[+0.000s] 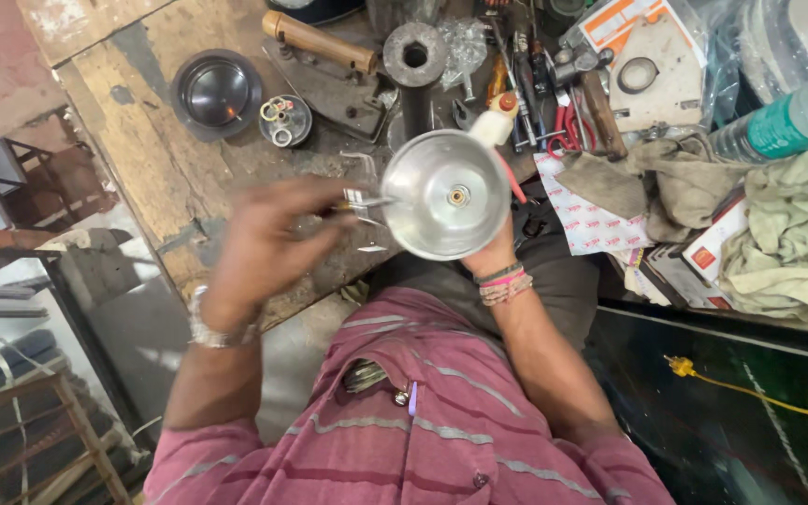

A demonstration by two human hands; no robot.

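Observation:
A shiny round metal bowl (pixel 446 192) with a small brass nut at its centre is held up over the workbench edge, its rounded underside facing me. My right hand (pixel 496 251), with bead bracelets on the wrist, grips the bowl from behind and is mostly hidden by it. My left hand (pixel 268 238), with a metal watch on the wrist, pinches a thin metal tool (pixel 359 203) whose tip meets the bowl's left rim.
The worn wooden workbench (pixel 156 140) carries an old iron with a wooden handle (pixel 324 58), a dark round dish (pixel 217 93), a small tin of rings (pixel 284 120), a hexagonal metal part (pixel 415 56) and red-handled tools (pixel 568 131). Rags (pixel 787 234) and a plastic bottle (pixel 792 122) lie right.

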